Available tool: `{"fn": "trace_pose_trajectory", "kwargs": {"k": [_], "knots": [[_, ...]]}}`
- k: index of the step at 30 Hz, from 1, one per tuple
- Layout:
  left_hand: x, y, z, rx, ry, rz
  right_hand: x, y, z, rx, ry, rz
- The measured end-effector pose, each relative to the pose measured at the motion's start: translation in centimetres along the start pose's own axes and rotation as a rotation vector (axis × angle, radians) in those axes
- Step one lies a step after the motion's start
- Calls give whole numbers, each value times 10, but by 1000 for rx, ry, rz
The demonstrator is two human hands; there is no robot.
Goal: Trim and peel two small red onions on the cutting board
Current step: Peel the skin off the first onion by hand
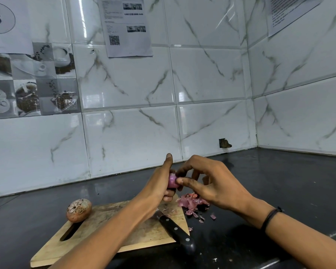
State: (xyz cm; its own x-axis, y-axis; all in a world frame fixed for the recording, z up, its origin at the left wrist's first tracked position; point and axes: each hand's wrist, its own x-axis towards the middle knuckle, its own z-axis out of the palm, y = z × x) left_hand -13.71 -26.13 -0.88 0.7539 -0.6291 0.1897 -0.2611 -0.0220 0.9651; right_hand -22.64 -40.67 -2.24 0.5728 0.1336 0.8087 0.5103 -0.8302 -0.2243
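Left hand [159,183]: curled round a peeled onion [172,181], held above the board's [109,230] far edge.
Right hand [211,183]: fingertips pinch the onion's skin.
Second onion [79,210]: unpeeled, on the board's left corner.
Knife [176,231]: lying on the board.
Peels [192,203]: on the counter [279,181].

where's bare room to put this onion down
For the held onion: board centre between the unpeeled onion and the knife, though your left forearm crosses it; bare counter right of the peels. Crowded: board's right edge, knife and peels.
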Motion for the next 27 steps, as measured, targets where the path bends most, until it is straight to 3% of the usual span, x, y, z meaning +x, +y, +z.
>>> {"fn": "trace_pose_trajectory", "kwargs": {"k": [14, 27], "knots": [[4, 0, -5, -141, 99, -51, -3, 1, 9, -326, -176, -185], [6, 0, -11, -313, 80, -60, -3, 5, 3, -290, -24, 22]]}}
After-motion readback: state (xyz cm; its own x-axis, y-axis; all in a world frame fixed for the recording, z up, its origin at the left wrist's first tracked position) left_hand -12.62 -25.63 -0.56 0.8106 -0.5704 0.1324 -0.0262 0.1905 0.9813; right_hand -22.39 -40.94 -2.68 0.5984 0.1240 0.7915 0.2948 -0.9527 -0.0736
